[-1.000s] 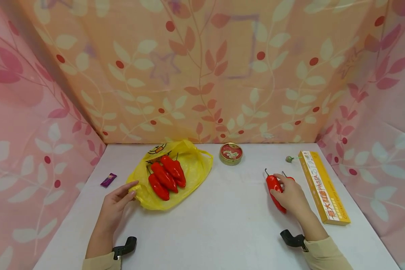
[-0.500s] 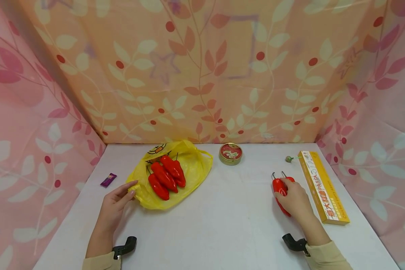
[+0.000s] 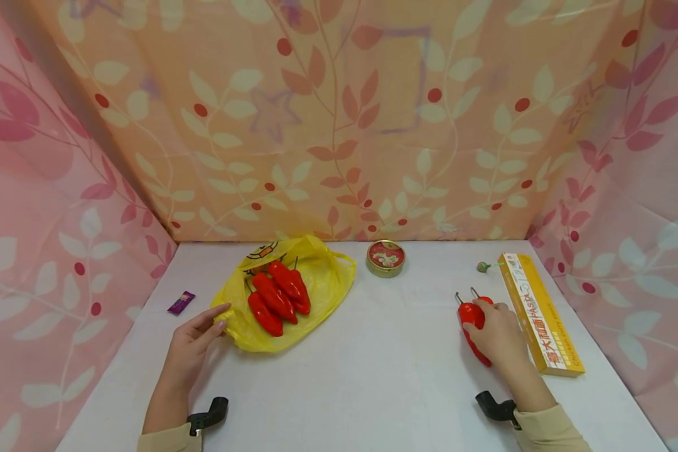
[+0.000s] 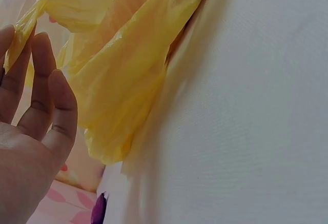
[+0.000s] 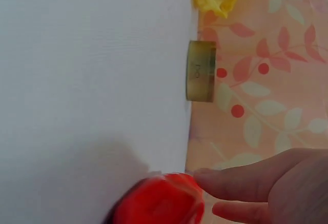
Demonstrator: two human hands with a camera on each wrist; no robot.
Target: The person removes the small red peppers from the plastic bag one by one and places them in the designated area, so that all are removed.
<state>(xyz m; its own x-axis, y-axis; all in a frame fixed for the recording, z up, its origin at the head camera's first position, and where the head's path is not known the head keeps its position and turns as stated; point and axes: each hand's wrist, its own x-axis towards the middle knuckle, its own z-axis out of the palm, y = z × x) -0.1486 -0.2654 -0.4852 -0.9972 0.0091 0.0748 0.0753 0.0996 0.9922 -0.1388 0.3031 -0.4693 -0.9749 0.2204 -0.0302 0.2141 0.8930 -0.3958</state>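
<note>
My left hand (image 3: 189,345) pinches the near left edge of a yellow plastic bag (image 3: 330,295), between thumb and fingertips. Several glossy red peppers (image 3: 274,298) with dark stems lie in the bag's mouth. In the left wrist view the bag (image 4: 115,85) rises above the white table, its edge drawn up between the fingers. On the right, my right hand (image 3: 503,336) grips a red pepper (image 3: 471,314), thumb on its near side. A second red pepper (image 3: 486,300) lies against it, mostly hidden by the hand. The right wrist view shows the thumb touching a red pepper (image 5: 161,201).
A round tin (image 3: 386,258) stands at the back middle. A yellow pasta box (image 3: 542,317) lies at the right, beside a small wrapped lollipop (image 3: 483,267). At the left lies a purple wrapped sweet (image 3: 181,302). Patterned cloth walls enclose the table's back and sides.
My right hand has moved slightly right with the pepper, bringing it against the second one. The left hand and the bag stay where they were.
</note>
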